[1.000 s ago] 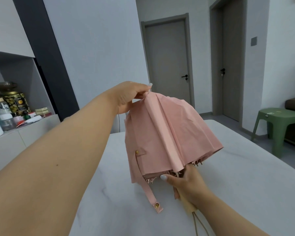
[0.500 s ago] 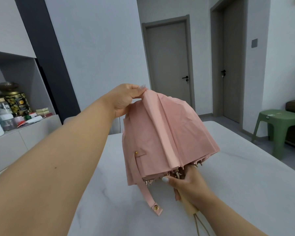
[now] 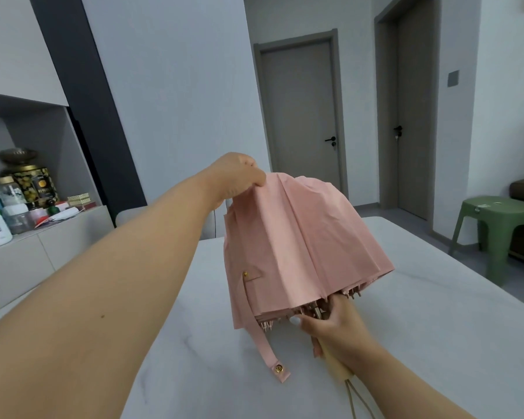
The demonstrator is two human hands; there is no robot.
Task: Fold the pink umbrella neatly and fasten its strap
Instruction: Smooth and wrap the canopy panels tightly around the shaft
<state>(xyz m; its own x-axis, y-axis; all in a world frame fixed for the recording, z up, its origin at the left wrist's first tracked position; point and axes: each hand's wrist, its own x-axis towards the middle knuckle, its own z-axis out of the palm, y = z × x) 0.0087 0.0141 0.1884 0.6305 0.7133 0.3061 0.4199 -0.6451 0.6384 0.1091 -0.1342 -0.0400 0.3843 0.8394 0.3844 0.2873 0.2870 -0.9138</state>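
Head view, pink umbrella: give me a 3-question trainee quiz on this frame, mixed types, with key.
1. True or false: the strap is already snapped shut around the pink umbrella.
2. Multiple choice: the left hand pinches A) the strap's snap end, B) canopy fabric near the top, C) the handle.
3. Fill in: the right hand grips the umbrella at the ____ end, just under the rib tips.

Key: 1 false, the strap hangs loose with its snap free; 2 B; 3 handle.
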